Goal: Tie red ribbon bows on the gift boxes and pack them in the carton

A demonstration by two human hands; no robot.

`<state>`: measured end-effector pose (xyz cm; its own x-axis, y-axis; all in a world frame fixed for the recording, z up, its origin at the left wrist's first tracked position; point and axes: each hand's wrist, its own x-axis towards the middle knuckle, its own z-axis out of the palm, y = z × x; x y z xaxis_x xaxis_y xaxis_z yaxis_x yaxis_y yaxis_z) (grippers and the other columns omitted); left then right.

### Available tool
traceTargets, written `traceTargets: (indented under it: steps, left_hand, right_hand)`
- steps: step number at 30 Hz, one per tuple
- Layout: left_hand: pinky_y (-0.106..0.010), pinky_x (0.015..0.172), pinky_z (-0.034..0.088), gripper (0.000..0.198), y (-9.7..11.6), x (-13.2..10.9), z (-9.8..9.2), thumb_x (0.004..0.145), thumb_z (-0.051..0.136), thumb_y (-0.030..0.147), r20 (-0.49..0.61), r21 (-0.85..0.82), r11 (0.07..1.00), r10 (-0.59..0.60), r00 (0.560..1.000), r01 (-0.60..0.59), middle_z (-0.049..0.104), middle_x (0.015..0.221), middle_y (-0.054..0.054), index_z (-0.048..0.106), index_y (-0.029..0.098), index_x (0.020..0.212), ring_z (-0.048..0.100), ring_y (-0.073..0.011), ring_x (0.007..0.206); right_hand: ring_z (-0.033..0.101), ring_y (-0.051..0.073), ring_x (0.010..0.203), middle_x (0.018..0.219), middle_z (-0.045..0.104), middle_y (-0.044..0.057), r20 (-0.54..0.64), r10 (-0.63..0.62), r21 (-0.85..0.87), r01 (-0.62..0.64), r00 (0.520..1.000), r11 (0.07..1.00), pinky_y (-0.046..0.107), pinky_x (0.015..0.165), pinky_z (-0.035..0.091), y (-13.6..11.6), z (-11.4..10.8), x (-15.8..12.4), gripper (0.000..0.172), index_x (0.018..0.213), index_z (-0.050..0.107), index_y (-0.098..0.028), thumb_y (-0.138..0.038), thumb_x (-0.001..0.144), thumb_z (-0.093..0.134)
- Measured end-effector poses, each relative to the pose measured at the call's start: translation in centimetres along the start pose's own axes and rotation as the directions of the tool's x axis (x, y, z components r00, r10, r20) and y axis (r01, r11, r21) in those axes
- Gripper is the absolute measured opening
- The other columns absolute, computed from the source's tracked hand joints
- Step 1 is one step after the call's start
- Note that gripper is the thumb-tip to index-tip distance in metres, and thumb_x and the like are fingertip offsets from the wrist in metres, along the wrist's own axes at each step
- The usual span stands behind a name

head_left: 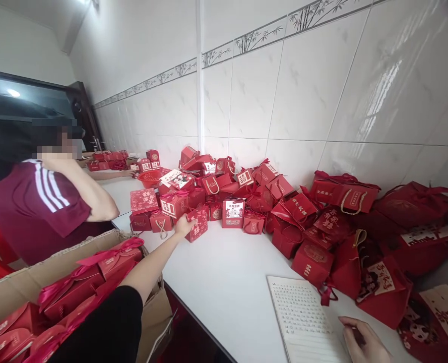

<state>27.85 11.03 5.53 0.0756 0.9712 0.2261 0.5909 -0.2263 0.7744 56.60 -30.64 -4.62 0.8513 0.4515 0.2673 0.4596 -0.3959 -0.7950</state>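
Observation:
My left hand (185, 228) reaches out over the white table, fingers closed on the edge of a red gift box (198, 226) with pale floral print and lettering. That box stands at the front of a heap of red gift boxes (224, 189), many with ribbons or cord handles. At the lower right, my right hand (363, 342) rests beside an opened notebook (303, 315) covered in handwriting. Its fingers are loosely curled and apart, and I see nothing in them; the frame's bottom edge cuts off part of it.
A cardboard box (57, 259) full of red gift boxes stands at the lower left. Beyond it sits a co-worker in a maroon shirt (38, 212), one arm stretched across the table. An orange-red basket (150, 177) lies behind the heap. The tiled wall (284, 111) borders the table.

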Motion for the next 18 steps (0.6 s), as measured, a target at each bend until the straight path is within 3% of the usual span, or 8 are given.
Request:
traceTargets:
  steps: [3,6,9,11,14,16,18]
  left_hand:
    - [-0.035,0.082,0.045,0.026,0.6,-1.4,0.7,0.063,0.069,0.028,0.168,-0.044,0.995,0.096,0.981,-0.090,0.067,0.086,-0.006,0.057,0.016,0.084,0.061,-0.0248,0.087]
    - [-0.031,0.079,0.048,0.024,1.4,-4.0,1.4,0.064,0.067,0.026,0.356,-0.134,0.976,0.210,0.910,-0.173,0.068,0.086,-0.004,0.059,0.017,0.084,0.063,-0.0223,0.086]
    - [-0.028,0.074,0.050,0.018,2.3,-8.0,1.8,0.065,0.066,0.025,0.526,-0.239,0.948,0.307,0.793,-0.208,0.069,0.084,-0.001,0.061,0.018,0.081,0.064,-0.0201,0.084]
    - [-0.029,0.072,0.051,0.017,3.0,-11.1,1.9,0.066,0.066,0.025,0.623,-0.325,0.924,0.371,0.689,-0.204,0.068,0.082,0.000,0.061,0.019,0.080,0.064,-0.0197,0.080]
    - [-0.031,0.069,0.050,0.016,3.9,-15.6,1.6,0.069,0.065,0.029,0.711,-0.452,0.873,0.478,0.516,-0.185,0.066,0.080,-0.001,0.059,0.020,0.082,0.063,-0.0201,0.076]
    - [-0.031,0.068,0.050,0.017,4.6,-17.6,1.3,0.071,0.064,0.031,0.728,-0.480,0.854,0.515,0.452,-0.198,0.065,0.079,-0.001,0.057,0.020,0.081,0.062,-0.0200,0.075]
    - [-0.031,0.067,0.049,0.019,5.2,-18.5,1.0,0.070,0.065,0.033,0.747,-0.469,0.854,0.519,0.415,-0.224,0.064,0.078,-0.002,0.056,0.019,0.080,0.061,-0.0196,0.073]
  right_hand:
    - [0.061,0.028,0.062,0.077,0.065,0.008,-0.016,-0.048,-0.005,0.048,0.999,0.999,0.040,0.057,0.051,0.2,0.1,-0.1,0.035,0.065,0.060,-0.023,-0.052,0.056,0.043]
    - [0.061,0.027,0.062,0.077,0.065,0.008,-0.022,-0.083,-0.009,0.082,0.996,0.997,0.039,0.057,0.050,0.1,0.2,-0.4,0.033,0.066,0.060,-0.023,-0.050,0.059,0.042]
    - [0.061,0.026,0.064,0.080,0.065,0.008,-0.069,-0.128,-0.014,0.128,0.989,0.992,0.038,0.060,0.050,-1.6,0.4,-1.2,0.032,0.072,0.060,-0.021,-0.047,0.066,0.042]
    - [0.061,0.026,0.069,0.081,0.065,0.009,-0.078,-0.201,0.020,0.203,0.976,0.979,0.039,0.065,0.050,-4.1,0.9,-2.1,0.033,0.076,0.061,-0.020,-0.047,0.071,0.043]
    - [0.061,0.026,0.086,0.093,0.065,0.010,0.080,-0.368,0.189,0.349,0.926,0.918,0.039,0.078,0.049,-9.2,2.1,-3.5,0.033,0.087,0.063,-0.019,-0.046,0.082,0.045]
    - [0.059,0.025,0.093,0.099,0.064,0.010,0.161,-0.457,0.301,0.397,0.875,0.867,0.038,0.083,0.047,-12.4,2.7,-4.2,0.032,0.094,0.063,-0.019,-0.045,0.085,0.049]
    - [0.059,0.024,0.092,0.096,0.065,0.009,0.196,-0.484,0.370,0.393,0.853,0.842,0.037,0.083,0.046,-14.7,3.1,-4.4,0.029,0.093,0.062,-0.019,-0.044,0.087,0.048]
